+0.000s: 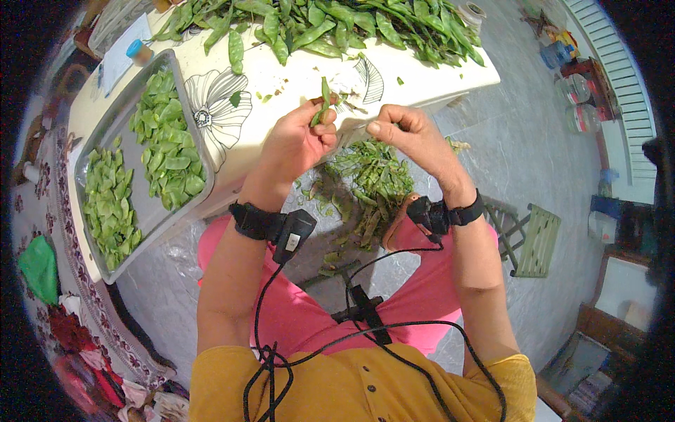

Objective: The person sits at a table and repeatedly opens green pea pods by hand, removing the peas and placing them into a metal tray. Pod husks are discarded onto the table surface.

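Above the near edge of the table, my left hand (308, 132) grips a flat green bean pod (324, 97) between thumb and fingers, the pod pointing up. To its right, my right hand (414, 132) is apart from the pod, with thumb and fingers curled together; whether something small is pinched there is unclear. A large pile of whole bean pods (327, 24) spreads along the table's far side. At the left, a grey metal tray (134, 118) holds two heaps of green pod pieces (171, 153), set apart from each other.
Below my hands, trimmings and discarded pods (377, 174) lie heaped on the grey floor (506, 137). Black cables (311, 353) from my wrist devices cross my lap. A jar with a blue lid (139, 51) stands beyond the tray. A green folding stool (535, 242) is at right.
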A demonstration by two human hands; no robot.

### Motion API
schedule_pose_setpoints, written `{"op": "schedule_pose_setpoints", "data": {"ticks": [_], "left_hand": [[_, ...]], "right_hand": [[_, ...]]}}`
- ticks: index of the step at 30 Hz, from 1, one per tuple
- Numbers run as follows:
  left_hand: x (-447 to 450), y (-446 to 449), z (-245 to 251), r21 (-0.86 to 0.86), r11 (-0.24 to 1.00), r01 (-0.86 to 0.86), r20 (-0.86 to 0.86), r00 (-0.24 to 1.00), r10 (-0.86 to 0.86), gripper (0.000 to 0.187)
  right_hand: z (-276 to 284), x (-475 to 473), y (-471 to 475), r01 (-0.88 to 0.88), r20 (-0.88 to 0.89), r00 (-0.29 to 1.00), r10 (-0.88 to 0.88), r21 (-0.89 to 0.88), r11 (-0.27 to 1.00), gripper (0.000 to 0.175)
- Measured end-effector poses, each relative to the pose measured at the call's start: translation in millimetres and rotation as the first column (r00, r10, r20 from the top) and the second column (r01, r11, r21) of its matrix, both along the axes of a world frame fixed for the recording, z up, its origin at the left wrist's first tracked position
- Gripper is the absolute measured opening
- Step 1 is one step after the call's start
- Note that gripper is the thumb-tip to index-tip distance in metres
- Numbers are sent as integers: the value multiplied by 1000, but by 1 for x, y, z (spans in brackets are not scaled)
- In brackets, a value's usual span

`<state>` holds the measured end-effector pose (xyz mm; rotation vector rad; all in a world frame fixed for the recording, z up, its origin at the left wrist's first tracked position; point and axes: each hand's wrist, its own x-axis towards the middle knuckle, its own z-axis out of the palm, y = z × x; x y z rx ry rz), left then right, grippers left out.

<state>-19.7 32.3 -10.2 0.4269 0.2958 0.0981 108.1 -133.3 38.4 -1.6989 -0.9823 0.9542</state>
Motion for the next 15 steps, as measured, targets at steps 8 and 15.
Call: {"op": "schedule_pose_setpoints", "data": {"ticks": [8,15], "left_hand": [[0,-7,8,69,954,291,-11,957,-291,15],[1,-24,13,270,913,307,-154,949,-274,14]], "right_hand": [[-5,2,7,178,-2,984,-181,191,965,28],[-7,-4,15,167,-230,963,-141,97,981,21]]}}
